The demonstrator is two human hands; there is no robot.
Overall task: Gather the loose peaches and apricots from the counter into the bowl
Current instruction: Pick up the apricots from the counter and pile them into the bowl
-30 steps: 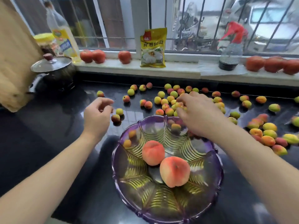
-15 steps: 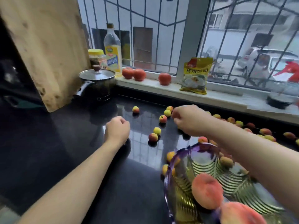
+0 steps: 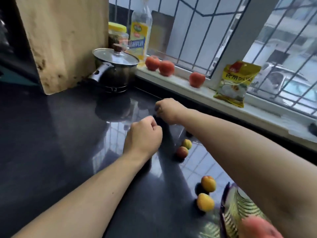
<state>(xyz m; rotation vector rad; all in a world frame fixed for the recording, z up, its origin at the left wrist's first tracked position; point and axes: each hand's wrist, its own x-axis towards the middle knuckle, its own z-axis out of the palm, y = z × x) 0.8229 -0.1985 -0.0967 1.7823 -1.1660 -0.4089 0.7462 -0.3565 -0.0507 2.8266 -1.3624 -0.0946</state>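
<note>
Our left hand (image 3: pixel 143 134) and right hand (image 3: pixel 167 109) are both curled tight over the counter (image 3: pixel 51 143); we cannot tell what either holds. Loose apricots (image 3: pixel 182 152) lie nearer us, beneath the right forearm, beside the bowl (image 3: pixel 224 200), probably awaiting collection.

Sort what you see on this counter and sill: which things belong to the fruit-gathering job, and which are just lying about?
Job: apricots; bowl; peach.

Lying about: pot, oil bottle, jar, tomatoes, yellow packet, wooden board.
</note>
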